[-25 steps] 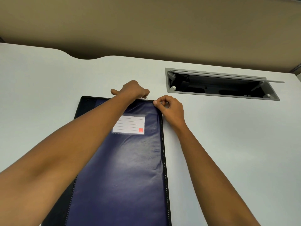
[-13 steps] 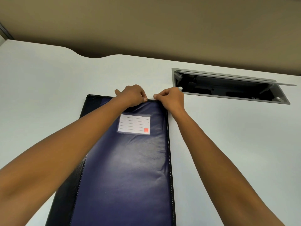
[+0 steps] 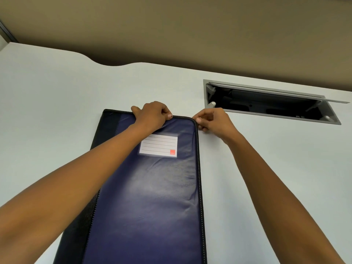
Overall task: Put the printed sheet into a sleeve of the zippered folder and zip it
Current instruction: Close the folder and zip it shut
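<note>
We find the zippered folder [image 3: 152,187] lying closed and flat on the pale table [image 3: 57,111], its long axis running from the near edge toward the far side; the dark spine band sits on the left, the blue cover with its label pocket [image 3: 158,144] faces up. The printed sheet is not visible; we judge it to be inside already, since the cover is shut, but the pictures cannot confirm this.

Our left hand [image 3: 152,116] rests curled on the far edge of the folder, left of the far right corner, fingers folded down on the cover and pinning it to the table. Our right hand [image 3: 211,121] is closed in a narrow pinch just beside the far right corner, at the zip track [image 3: 199,168]; we take it to be holding the zip pull, though the pull itself is hidden within the fingers.

Handling notes: the cover looks soft and padded, with creases across its surface, so it will buckle rather than resist; the folder appears light and may slide on the smooth table unless held down. We judge the corner to be the difficult point, where a slider tends to bind on the curve; the grip belongs on the pull tab, with the other hand pressing the cover close ahead of the slider so the two track halves meet flat.

An open cable hatch [image 3: 270,103] lies in the table to the far right, apart from the folder.
</note>
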